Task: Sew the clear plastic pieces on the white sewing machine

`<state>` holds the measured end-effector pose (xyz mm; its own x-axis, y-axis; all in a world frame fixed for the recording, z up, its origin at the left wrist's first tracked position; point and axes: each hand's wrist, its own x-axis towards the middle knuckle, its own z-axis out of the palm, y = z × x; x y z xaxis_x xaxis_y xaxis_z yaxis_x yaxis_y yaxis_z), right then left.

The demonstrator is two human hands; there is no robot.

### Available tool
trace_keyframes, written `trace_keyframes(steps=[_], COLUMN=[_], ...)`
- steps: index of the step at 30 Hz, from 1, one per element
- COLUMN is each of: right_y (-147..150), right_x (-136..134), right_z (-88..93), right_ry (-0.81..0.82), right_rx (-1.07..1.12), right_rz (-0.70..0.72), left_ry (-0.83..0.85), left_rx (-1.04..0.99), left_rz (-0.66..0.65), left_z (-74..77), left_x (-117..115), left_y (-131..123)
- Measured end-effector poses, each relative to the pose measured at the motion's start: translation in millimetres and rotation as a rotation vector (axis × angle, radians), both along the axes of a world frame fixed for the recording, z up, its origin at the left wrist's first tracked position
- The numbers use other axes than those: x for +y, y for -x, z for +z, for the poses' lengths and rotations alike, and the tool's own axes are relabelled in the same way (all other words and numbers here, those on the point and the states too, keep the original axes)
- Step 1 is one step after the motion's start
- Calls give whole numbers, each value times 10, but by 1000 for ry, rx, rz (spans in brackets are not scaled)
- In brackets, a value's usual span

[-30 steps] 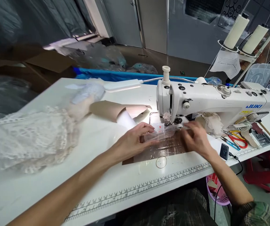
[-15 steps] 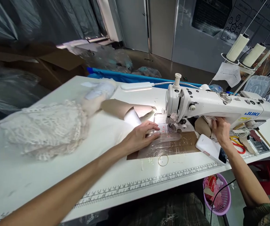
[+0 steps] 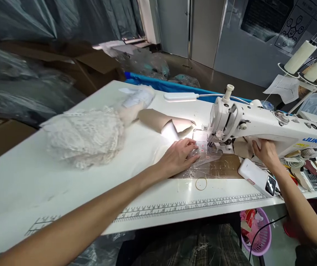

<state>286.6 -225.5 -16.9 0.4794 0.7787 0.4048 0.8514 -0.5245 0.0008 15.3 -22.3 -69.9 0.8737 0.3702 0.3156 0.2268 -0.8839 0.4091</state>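
Note:
My left hand (image 3: 179,157) lies with its fingers stretched over a clear plastic piece (image 3: 206,158) beside the needle of a white sewing machine (image 3: 258,120). Small reddish marks show through the plastic. Beneath the machine's arm, my right hand (image 3: 267,153) has its fingers curled, close to a crumpled tan piece (image 3: 243,147). What those fingers hold is hidden. To the left of the needle, a curled tan sheet with a white underside (image 3: 158,120) rests on the table. A brown sheet (image 3: 227,166) lies flat in front of the machine.
A pile of white lace (image 3: 86,136) covers part of the table's left side. A white power bank (image 3: 254,175) and a thin ring (image 3: 201,183) lie near the printed ruler (image 3: 188,207). Below the front edge stands a purple basket (image 3: 265,236). Thread cones (image 3: 300,55) rise behind the machine.
The head view has turned left, so everything sits farther right. My right hand has shifted slightly left relative to the machine. My left hand stays beside the needle.

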Motion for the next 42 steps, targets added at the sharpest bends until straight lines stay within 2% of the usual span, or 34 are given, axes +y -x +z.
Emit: trace_keyframes(steps=[4,7,10,13,16,19,23,25,27,29,32,34,37,39,42], right_y=[482,695,629,425,325,455,873,1079,1242,1365,1505,1565,1556,1473,1291], right_x=[-442,-735,-899,-935,-905,-809,-485,-254,-33,126,178,108,-42,-117,-175], right_z=[-18,-177,-360,-447,-412,-317,-199,-156,-122,-94,-66,-55,-32,-4,56], right_ry=[-98,-35,-40,-59,-86,-160,-259,-250,-187,-114,54,187,277,248,187], right_rx=[-87,-179,-230,-241,-303,-275,30,216,460,773,1286,1593,1879,1920,1886], right_rz=[239,269,263,395,465,495,614,685,690,718,867,915,829,747,653], left_ry=[-52,-61,-9,44,128,271,627,802,979,1149,1266,1291,1236,1038,608], left_rx=[1,-7,16,44,126,155,21,27,61,76,81,105,156,169,115], left_rz=[58,84,70,63,86,68,-189,-312,-402,-441,-356,-282,-263,-290,-280], left_z=[143,245,249,207,232,365,626,749,855,942,1025,1032,962,869,686], left_x=[52,146,224,241,222,199,89,-25,-161,-290,-431,-485,-503,-469,-347], left_y=[57,91,87,61,54,90,152,174,208,280,468,615,754,731,491])
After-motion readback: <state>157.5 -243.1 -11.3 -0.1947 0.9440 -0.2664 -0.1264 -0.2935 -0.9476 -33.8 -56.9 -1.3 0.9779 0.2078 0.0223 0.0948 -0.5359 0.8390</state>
